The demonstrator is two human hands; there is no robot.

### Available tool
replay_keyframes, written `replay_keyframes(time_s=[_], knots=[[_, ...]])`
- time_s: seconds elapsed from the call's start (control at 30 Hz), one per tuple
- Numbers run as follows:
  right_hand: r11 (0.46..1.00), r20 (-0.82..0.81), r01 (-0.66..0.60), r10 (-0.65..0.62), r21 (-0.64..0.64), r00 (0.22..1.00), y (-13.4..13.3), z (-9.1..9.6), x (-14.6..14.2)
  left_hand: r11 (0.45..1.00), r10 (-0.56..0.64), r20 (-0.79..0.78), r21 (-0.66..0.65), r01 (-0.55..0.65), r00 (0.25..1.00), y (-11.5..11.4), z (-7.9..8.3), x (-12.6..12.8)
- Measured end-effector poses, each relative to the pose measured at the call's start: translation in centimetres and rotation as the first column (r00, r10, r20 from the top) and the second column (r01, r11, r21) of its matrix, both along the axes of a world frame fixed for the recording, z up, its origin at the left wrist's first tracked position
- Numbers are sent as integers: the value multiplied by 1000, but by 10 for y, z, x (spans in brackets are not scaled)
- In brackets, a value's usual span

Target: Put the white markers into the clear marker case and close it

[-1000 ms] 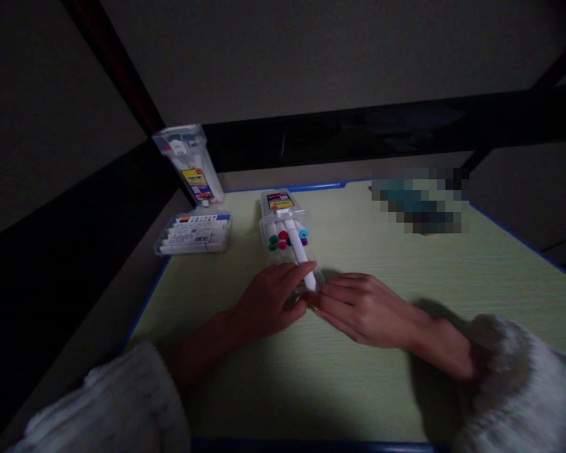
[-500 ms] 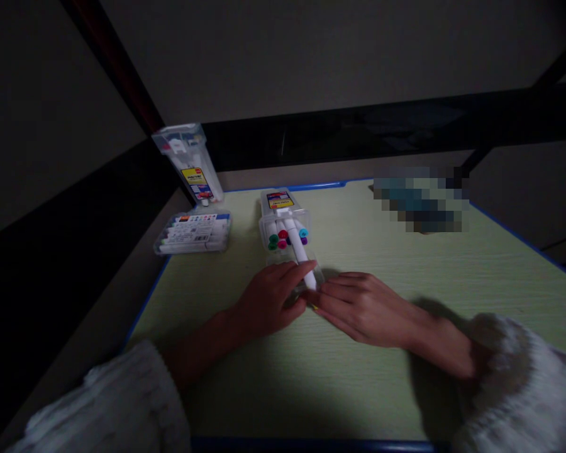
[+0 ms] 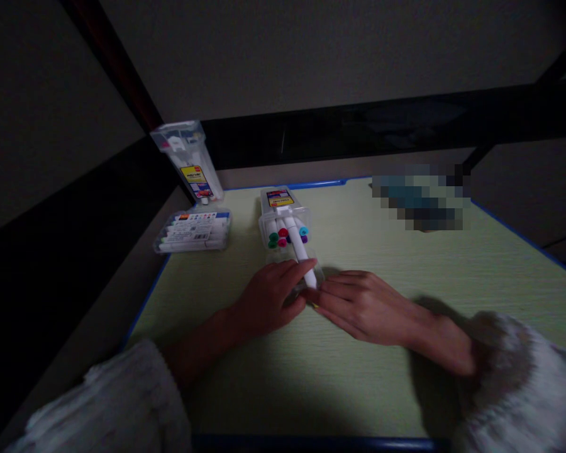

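Observation:
A clear marker case (image 3: 283, 214) lies on its side in the middle of the pale green table (image 3: 358, 377), its open end towards me, with several coloured marker caps showing. One white marker (image 3: 302, 255) sticks out of it. My left hand (image 3: 268, 299) has its fingers closed round the near end of that marker. My right hand (image 3: 363, 308) lies beside it, fingers together and stretched out, fingertips touching the marker's tip and my left fingers. What lies under the fingertips is hidden.
A second clear marker case (image 3: 191, 160) stands tilted at the table's back left corner. A flat pack of markers (image 3: 193, 231) lies in front of it. A blurred-out object (image 3: 419, 198) sits at the back right. Dark rails frame the table.

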State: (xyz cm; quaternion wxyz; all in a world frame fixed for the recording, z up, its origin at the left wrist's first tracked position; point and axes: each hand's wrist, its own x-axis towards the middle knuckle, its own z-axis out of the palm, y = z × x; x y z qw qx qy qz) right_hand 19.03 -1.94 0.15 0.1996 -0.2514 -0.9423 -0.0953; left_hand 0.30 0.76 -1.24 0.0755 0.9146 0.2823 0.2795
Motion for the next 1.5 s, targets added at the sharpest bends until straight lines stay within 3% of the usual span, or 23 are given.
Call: replay_keyframes(time_s=[0.47, 0.87, 1.5], knots=[[1000, -8, -11, 11, 18, 1000, -1, 0, 0, 1000, -25, 20, 15, 25, 999, 0, 1, -1], [996, -66, -23, 28, 83, 997, -1, 0, 0, 982, -68, 16, 178, 64, 998, 0, -2, -3], [997, -62, -19, 24, 77, 998, 0, 0, 1, 989, -4, 62, 149, -5, 998, -1, 2, -2]])
